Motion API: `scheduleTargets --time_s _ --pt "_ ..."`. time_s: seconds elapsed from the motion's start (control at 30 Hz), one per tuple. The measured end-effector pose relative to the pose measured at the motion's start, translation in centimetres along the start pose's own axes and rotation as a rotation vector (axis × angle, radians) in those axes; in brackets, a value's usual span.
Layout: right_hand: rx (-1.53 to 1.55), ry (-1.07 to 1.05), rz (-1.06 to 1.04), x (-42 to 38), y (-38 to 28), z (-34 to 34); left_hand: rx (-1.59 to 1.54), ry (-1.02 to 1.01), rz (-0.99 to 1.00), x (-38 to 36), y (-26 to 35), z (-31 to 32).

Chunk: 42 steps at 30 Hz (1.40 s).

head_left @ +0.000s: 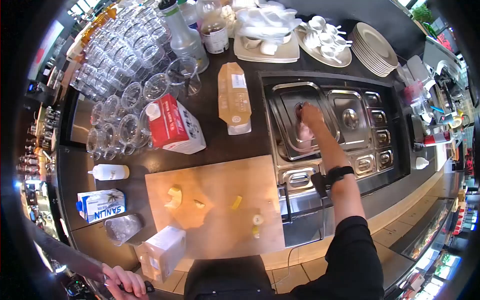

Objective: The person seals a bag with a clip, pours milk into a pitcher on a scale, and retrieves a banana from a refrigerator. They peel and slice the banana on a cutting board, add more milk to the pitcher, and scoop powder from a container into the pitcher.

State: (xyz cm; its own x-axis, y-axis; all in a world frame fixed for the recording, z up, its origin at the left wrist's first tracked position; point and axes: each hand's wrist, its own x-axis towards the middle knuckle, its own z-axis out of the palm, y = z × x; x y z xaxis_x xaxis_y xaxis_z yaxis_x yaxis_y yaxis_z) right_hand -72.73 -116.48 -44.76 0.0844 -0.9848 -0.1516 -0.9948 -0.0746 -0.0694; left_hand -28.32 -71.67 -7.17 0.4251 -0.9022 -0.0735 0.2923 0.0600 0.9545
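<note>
- Lid [284, 117], at the counter [225, 149] inset's left edge: my right hand [312, 116] grasps its centre; off-centre pull could tip it.
- Knife [60, 251], clenched in my left hand [123, 279]: inward swing could strike the carton [167, 248].

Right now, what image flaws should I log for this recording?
Head view: strong fisheye curvature, with black corners; glare and mirror-like reflections on the steel lids, one reflecting the right hand; soft shadows across the wooden board; washed-out windows at the lower right; small background items too soft to identify.
</note>
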Motion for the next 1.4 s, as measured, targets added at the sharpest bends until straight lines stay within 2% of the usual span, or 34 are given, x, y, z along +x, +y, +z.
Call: scheduleTargets --time_s 0.07,0.17,0.3,0.33,0.37,0.43,0.47,0.5,0.53,0.57,0.6,0.63,0.67,0.7,0.73,0.77,0.8,0.83,0.9,0.93,0.97,1.03,1.13,1.23,1.27,1.37,1.4 --pt "0.122 -0.030 0.148 -1.1 -2.1 1.1 0.024 0.007 -0.023 -0.5 0.4 -0.2" --pt "0.160 0.025 0.253 -3.4 -3.2 2.7 0.014 0.036 -0.042 -1.2 0.5 -0.9" --pt "0.115 0.135 0.113 -4.3 -2.1 5.8 0.029 0.094 -0.009 -1.5 -0.8 -2.8" --pt "0.030 0.129 0.078 -4.7 -2.1 4.3 0.006 -0.038 -0.056 -1.2 -0.8 -2.9" --pt "0.013 0.143 0.076 -5.0 -2.1 2.8 0.041 -0.073 -0.090 -1.0 -0.8 -2.8" --pt "0.284 0.308 0.082 -7.9 -4.5 -4.7 0.057 -0.023 -0.162 -1.3 -1.3 -1.6" --pt "0.503 0.371 0.034 -10.8 -7.2 -9.3 0.023 -0.080 -0.194 -1.0 -1.8 -1.5" --pt "0.708 0.349 -0.054 -14.8 -10.8 -13.7 0.154 -0.088 -0.162 -0.9 -1.9 -0.3" --pt "0.825 0.220 -0.114 -19.8 -14.7 -18.0 0.117 -0.199 -0.136 -0.5 -2.5 0.0" --pt "1.094 0.117 -0.298 -23.7 -17.3 -17.9 0.171 -0.233 -0.069 -0.1 -3.4 0.8" --pt "1.033 0.037 -0.479 -28.6 -20.5 -19.4 0.227 -0.313 -0.001 0.5 -4.1 1.3" --pt "1.215 -0.116 -0.637 -32.8 -23.8 -20.8 0.213 -0.376 0.031 0.9 -5.2 1.7" --pt "1.277 -0.139 -0.692 -36.1 -27.2 -22.4 0.232 -0.428 0.054 1.1 -5.4 2.4" --pt "1.342 -0.173 -0.738 -38.9 -29.5 -23.2 0.063 -0.507 -0.042 1.0 -5.8 2.7" --pt "1.388 -0.144 -0.667 -40.6 -30.5 -22.7 0.541 -0.569 0.026 1.2 -5.6 1.9" --pt "1.429 -0.104 -0.591 -41.8 -31.4 -21.9 0.670 -0.474 0.267 0.9 -5.8 2.4" --pt "1.466 -0.057 -0.506 -43.0 -32.2 -20.8 0.693 -0.488 0.363 0.9 -5.0 2.2" --pt "1.546 0.025 -0.505 -43.7 -31.9 -18.7 0.710 -0.512 0.460 1.1 -4.0 1.8" --pt "1.663 -0.277 -0.094 -45.4 -30.3 -20.3 0.908 -0.415 0.478 1.0 -3.1 -1.3" --pt "1.619 -0.238 -0.073 -45.8 -29.7 -19.9 1.002 -0.366 0.487 1.0 -2.7 -3.1" --pt "1.576 -0.196 -0.051 -46.2 -29.0 -19.1 1.043 -0.301 0.403 1.7 -2.4 -4.9" --pt "1.576 -0.200 -0.043 -47.5 -27.4 -18.1 1.047 -0.226 0.357 4.3 -4.4 -8.6" --pt "1.542 -0.144 -0.092 -48.5 -26.1 -17.8 0.620 -0.555 -0.137 7.2 -5.6 -9.4" --pt "1.502 -0.109 0.002 -49.2 -25.9 -18.7 0.963 -0.738 -0.038 9.0 -2.9 -7.9" --pt "1.476 -0.076 0.044 -49.4 -26.2 -19.0 1.175 -0.689 0.103 8.5 -2.6 -7.4" --pt "1.426 0.089 0.070 -48.9 -27.8 -16.9 1.466 -0.514 0.115 4.2 -4.1 -5.8" --pt "1.430 0.107 0.067 -48.4 -28.4 -15.9 1.452 -0.482 0.063 3.3 -4.5 -5.4"
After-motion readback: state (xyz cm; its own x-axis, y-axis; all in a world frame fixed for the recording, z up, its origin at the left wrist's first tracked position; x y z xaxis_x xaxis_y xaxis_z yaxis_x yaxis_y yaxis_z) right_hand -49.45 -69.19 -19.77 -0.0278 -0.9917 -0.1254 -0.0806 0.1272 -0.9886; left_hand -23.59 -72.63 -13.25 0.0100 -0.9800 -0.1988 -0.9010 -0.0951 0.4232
